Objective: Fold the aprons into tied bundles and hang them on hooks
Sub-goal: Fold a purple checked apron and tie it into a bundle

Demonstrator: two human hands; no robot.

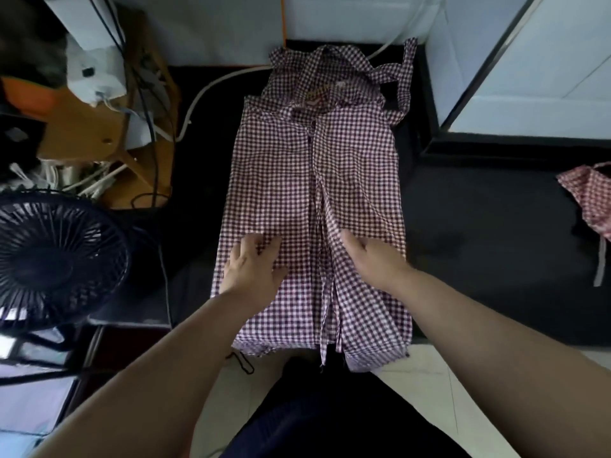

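Both hands flat, fingers spread, gripping nothing: left hand (253, 269) + right hand (370, 256) press the near end of the gingham apron (314, 166), laid lengthwise on the dark table (463, 242), sides folded to centre. Imo smooth outward, edges parallel, straps (385, 72) free b4 bundling.

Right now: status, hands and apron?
Open: left hand, right hand, flat on apron. Sides folded in, not tied. Far right: second apron, apart.

Dim, soft overhead light; fisheye-bent edges, slight overall blur
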